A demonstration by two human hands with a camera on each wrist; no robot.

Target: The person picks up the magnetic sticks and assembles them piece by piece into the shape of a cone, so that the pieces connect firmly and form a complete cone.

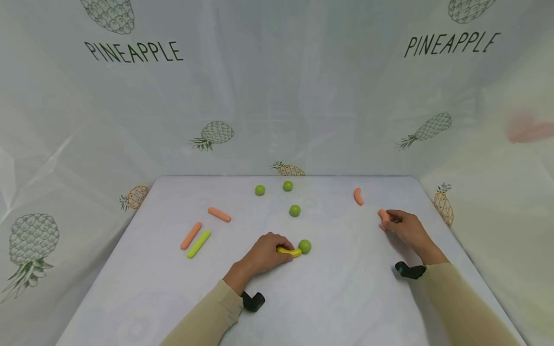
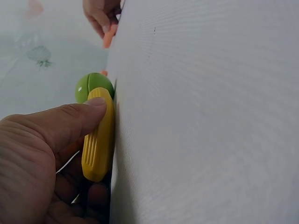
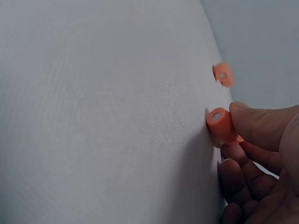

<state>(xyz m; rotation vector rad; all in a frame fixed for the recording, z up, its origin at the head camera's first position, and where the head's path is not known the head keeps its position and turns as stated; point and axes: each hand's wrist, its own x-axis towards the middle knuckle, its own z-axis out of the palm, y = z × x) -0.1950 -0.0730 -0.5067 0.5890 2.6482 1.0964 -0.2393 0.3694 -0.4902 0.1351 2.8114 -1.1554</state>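
Note:
In the head view my left hand (image 1: pixel 268 252) pinches a yellow toy banana (image 1: pixel 283 250) low over the white table. Ridges run along the yellow toy banana (image 2: pixel 97 151) in the left wrist view, where the thumb presses its side. Right beyond its tip sits a green ball (image 1: pixel 305 246) with a seam around it. Far to the right, my right hand (image 1: pixel 404 228) grips a short orange sausage-like piece (image 1: pixel 384 216) between thumb and fingers. The end of that orange piece (image 3: pixel 222 123) shows a grey round spot. A second curved orange piece (image 1: pixel 358 196) lies just beyond it.
Three more green balls (image 1: pixel 295 210) lie toward the back middle of the table (image 1: pixel 346 298). At the left are two orange sticks (image 1: pixel 191 236) and a lime-green stick (image 1: pixel 199 244). A pineapple-print sheet (image 1: pixel 277 96) hangs behind and around the table.

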